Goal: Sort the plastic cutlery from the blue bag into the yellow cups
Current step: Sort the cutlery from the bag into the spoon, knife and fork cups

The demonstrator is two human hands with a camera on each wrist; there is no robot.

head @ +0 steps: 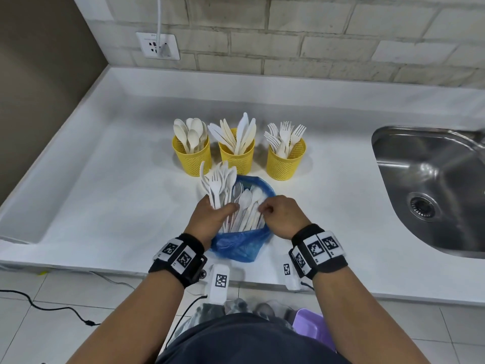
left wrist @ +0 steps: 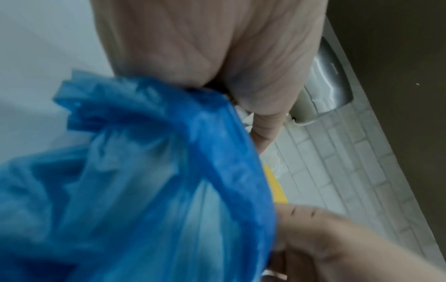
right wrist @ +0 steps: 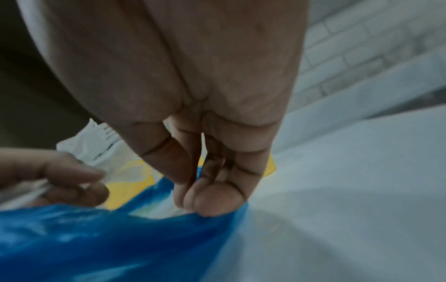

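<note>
White plastic cutlery (head: 246, 210) lay in a crumpled blue plastic bag (head: 237, 244) on the white bench (head: 105, 195), near three yellow perforated cups (head: 285, 160) of sorted spoons, knives and forks. The left hand (head: 210, 219) clamped a mixed bundle of cutlery (head: 217, 183). The right hand (head: 282, 216) pinched a piece over the bag.

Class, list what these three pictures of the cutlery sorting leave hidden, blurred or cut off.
- Lower blue bag: in the head view, both hands and piled cutlery hide how much remains.
- Left hand: in the left wrist view, palm and bag hide the bundle of cutlery.
- Right hand: the right wrist view is blurred; what its fingertips pinch at the bag's rim is unclear.
- Sink: cut off by the head view's right edge.
</note>
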